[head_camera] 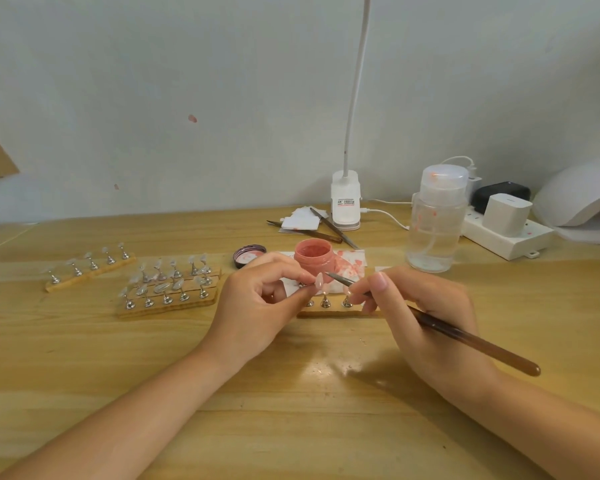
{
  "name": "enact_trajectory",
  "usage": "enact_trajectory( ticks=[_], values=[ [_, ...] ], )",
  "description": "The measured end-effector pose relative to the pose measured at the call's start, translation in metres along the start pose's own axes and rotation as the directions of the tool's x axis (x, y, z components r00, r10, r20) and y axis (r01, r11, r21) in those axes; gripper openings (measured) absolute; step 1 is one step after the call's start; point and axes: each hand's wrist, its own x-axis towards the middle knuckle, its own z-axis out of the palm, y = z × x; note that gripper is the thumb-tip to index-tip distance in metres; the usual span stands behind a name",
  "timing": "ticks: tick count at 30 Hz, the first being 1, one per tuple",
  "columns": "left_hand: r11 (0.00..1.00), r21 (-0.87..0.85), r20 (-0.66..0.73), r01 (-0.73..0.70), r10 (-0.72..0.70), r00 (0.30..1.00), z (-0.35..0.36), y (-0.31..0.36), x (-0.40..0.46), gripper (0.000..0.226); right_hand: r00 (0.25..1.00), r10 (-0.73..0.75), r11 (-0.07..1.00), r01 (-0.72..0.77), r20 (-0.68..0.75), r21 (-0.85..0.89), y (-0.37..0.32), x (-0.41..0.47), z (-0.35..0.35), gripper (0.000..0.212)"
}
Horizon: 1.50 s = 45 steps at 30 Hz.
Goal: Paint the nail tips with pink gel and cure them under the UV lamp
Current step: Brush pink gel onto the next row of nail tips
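Left hand (257, 299): pinches a small pale-pink nail tip (319, 282) on its metal stand.
Right hand (426, 313): grips a long brown-handled brush (478, 341), its point near the tip.
Behind: open pink gel jar (314, 259).

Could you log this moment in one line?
left hand: pinches nail tip | right hand: holds brush | pink gel jar: open

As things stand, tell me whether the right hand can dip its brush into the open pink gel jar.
Probably yes. The right hand holds the brush with its tip beside the lidless pink gel jar, and nothing lies between them.
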Motion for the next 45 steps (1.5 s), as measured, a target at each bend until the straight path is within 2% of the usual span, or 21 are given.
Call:
enact_trajectory(
  ticks=[4,8,13,17,20,22,26,31,35,38,40,43,45],
  values=[
    [1.0,0.015,0.002,-0.005,0.005,1.0,0.0003,-0.0015,0.0007,0.007,0.998,-0.013,0.997,0.017,0.056,-0.07,0.0014,-0.001,0.0025,0.041],
    [0.999,0.032,-0.018,-0.004,0.004,1.0,0.0001,-0.0045,0.0008,0.017,0.997,-0.033,0.999,0.035,0.076,-0.025,0.0031,-0.0052,0.0014,0.05],
    [0.999,0.028,-0.012,-0.033,0.033,0.999,0.0006,-0.0041,0.0012,0.008,0.998,-0.032,0.994,0.038,0.056,-0.105,0.0041,-0.0026,0.0032,0.044],
    [0.999,0.045,-0.025,-0.009,0.01,1.0,0.0002,-0.0055,0.0017,0.017,0.998,-0.036,0.999,0.037,0.053,-0.019,0.0049,-0.0065,0.0013,0.045],
    [0.999,0.035,-0.014,-0.031,0.031,0.999,0.0012,-0.0032,0.0018,0.003,0.998,-0.063,0.991,0.065,0.025,-0.117,0.0063,-0.0038,0.0032,0.043],
    [0.999,0.03,-0.015,-0.032,0.032,0.999,0.0015,-0.0028,0.0014,0.006,0.999,-0.037,0.986,0.041,0.027,-0.162,0.0073,-0.003,0.0039,0.044],
    [1.0,-0.004,-0.029,0.001,-0.001,1.0,0.0016,-0.0023,0.0015,0.004,1.0,-0.017,0.998,0.019,0.026,-0.054,0.0069,-0.0063,0.0015,0.05],
    [1.0,0.009,-0.022,-0.02,0.02,1.0,0.0017,-0.0025,0.0013,0.005,1.0,0.002,0.987,0.002,0.029,-0.163,0.007,-0.0028,0.0037,0.043],
    [1.0,0.018,-0.021,-0.014,0.015,1.0,0.0014,-0.0035,0.0016,0.005,1.0,0.009,0.998,-0.007,0.029,-0.067,0.0059,-0.0057,0.0015,0.047],
    [0.999,0.031,-0.023,-0.027,0.028,0.999,0.0016,-0.0037,0.0015,0.004,1.0,-0.015,0.988,0.017,0.015,-0.154,0.0054,-0.0035,0.0043,0.039],
    [0.999,0.023,-0.025,-0.037,0.038,0.999,0.0018,-0.0033,0.0013,0.005,1.0,0.0,0.981,0.006,0.029,-0.192,0.0047,-0.0024,0.0053,0.041],
    [0.999,0.012,-0.025,-0.034,0.034,0.999,0.0018,-0.0034,0.0009,0.005,0.999,0.024,0.995,-0.019,0.048,-0.098,0.0036,-0.0045,0.0027,0.051],
    [0.999,0.011,-0.026,-0.031,0.031,0.999,0.002,-0.0039,0.0008,0.004,1.0,0.003,0.998,-0.002,0.025,-0.066,0.003,-0.0048,0.0015,0.048]
  ],
)
